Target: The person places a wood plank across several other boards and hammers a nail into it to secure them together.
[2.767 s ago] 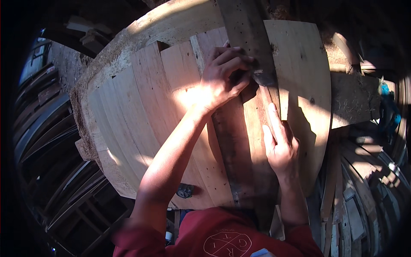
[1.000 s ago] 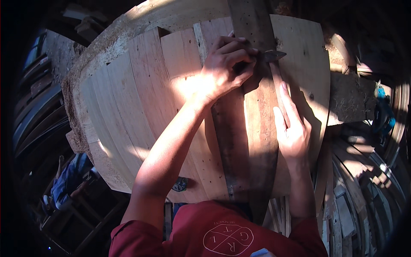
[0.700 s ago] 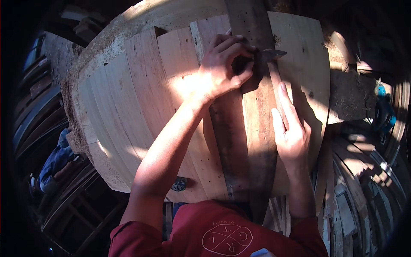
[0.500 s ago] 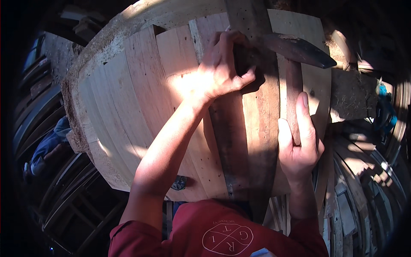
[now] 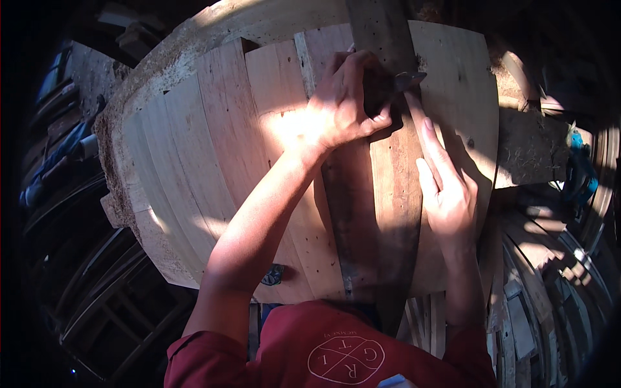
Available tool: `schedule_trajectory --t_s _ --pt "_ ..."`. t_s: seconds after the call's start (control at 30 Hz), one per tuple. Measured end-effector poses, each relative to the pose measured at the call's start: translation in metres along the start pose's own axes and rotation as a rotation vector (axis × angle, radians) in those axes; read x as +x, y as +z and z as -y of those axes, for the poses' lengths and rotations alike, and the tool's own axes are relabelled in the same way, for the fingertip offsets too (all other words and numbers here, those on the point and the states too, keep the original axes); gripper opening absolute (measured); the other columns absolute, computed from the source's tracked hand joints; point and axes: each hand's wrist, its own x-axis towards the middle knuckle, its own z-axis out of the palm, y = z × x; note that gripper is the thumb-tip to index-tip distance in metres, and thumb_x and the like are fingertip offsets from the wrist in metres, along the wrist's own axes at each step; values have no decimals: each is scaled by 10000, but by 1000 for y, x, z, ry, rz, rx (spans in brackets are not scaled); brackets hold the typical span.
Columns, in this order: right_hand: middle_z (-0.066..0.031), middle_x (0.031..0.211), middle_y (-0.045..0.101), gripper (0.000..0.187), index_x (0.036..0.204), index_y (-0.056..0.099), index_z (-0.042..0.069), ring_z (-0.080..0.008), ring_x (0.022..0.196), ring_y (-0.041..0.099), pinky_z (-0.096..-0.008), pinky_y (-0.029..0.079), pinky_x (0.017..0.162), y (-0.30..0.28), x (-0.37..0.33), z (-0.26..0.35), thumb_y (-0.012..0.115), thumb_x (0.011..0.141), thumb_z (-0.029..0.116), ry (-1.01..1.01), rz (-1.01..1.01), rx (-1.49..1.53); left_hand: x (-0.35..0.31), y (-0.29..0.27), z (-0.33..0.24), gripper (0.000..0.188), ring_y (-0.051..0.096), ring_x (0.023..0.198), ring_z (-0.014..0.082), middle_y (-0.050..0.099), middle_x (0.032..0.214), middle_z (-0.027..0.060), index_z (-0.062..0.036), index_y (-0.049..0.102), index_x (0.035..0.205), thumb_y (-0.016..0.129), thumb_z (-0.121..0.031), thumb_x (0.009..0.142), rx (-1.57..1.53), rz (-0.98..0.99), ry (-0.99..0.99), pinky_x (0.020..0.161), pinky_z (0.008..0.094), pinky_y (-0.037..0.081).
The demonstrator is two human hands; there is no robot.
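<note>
In my right hand (image 5: 453,200) is the wooden handle of a hammer (image 5: 414,103), with the forefinger stretched along it. The dark hammer head is now close to the right side of my left hand (image 5: 346,103). My left hand is closed round a dark piece over a long dark board (image 5: 388,258); shadow hides what that piece is. A small pale tip shows above its knuckles. Under both hands lie pale planks (image 5: 220,103) side by side, forming a wide panel. The dark board runs lengthwise on top of them.
A small dark roundish object (image 5: 273,275) lies beside my left forearm. To the right are a teal power tool (image 5: 582,171) and stacked wood strips (image 5: 524,310). Sawdust covers the slab's edge (image 5: 116,174). Another person's blue clothing (image 5: 65,155) shows at the far left.
The hammer has swung from above the planks, right of my left hand, left and down toward the dark piece. My left hand has stayed in nearly the same place. The blue-clothed person has moved.
</note>
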Motion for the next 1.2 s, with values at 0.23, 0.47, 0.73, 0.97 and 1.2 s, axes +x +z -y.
schedule_trajectory --t_s 0.23,0.47,0.73,0.97,1.2 --pt "-154 1337 687 514 1431 610 59 -226 865 702 -344 580 803 5 -9 -5 680 930 -30 -142 -49 -31 -2 3 -4 766 581 1108 402 690 1131 157 19 455 1327 831 -302 742 -23 17 -22 1007 488 483" --pt "-165 1391 658 521 1492 516 31 -286 1156 719 -334 576 907 -30 5 23 652 991 68 149 -62 209 -4 -4 -8 646 533 1187 401 602 1219 183 -11 563 1244 823 -291 723 -31 48 -35 1009 488 486" --pt "28 782 553 396 1435 585 82 -31 682 506 -205 411 604 -46 69 -61 585 1075 249 297 165 412 0 2 -3 782 532 1165 432 537 1251 207 -20 468 1324 828 -356 717 73 -39 51 1006 540 477" --pt "-62 1201 746 392 1363 683 125 -168 1076 672 -326 528 937 -60 156 -55 657 1013 300 -180 489 -130 -2 5 -3 1295 579 1155 441 521 1386 227 79 369 1462 845 -760 597 291 -153 132 1050 518 493" --pt "-77 1173 730 395 1348 691 136 -209 1047 678 -353 535 925 -68 173 -55 667 1008 337 -68 594 -157 -3 10 0 1329 619 1162 486 580 1357 274 74 353 1521 724 -847 638 301 -157 77 1045 513 521"
